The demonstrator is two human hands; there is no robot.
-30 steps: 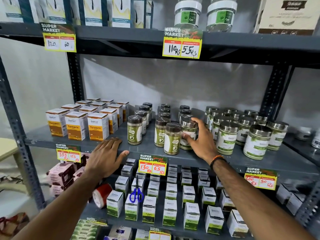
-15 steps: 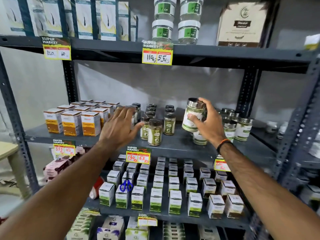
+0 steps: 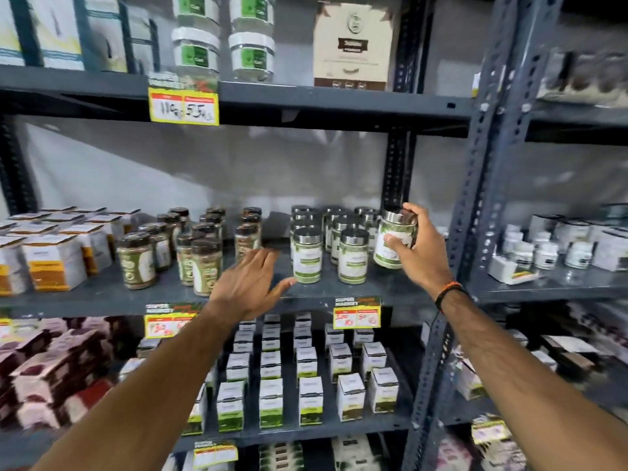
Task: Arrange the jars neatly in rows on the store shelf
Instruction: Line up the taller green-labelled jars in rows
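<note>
My right hand (image 3: 419,251) grips a silver-lidded jar (image 3: 394,237) with a green and white label, held just above the middle shelf (image 3: 102,294) at its right end. Several matching silver-lidded jars (image 3: 307,254) stand in rows to its left. My left hand (image 3: 249,283) hovers open, palm down, over the shelf's front edge, fingertips close to the nearest of those jars. Further left stand several dark-lidded brown jars (image 3: 136,260).
White and orange boxes (image 3: 54,261) fill the shelf's left end. A perforated steel upright (image 3: 475,212) rises just right of the held jar. Price tags (image 3: 356,312) hang on the shelf edge. Small boxes (image 3: 272,399) line the shelf below, tubs (image 3: 195,51) sit above.
The view has swung right. My right hand has carried the jar rightward and lower, to the shelf's right end. My left hand has left the brown jars and moved toward the silver-lidded ones.
</note>
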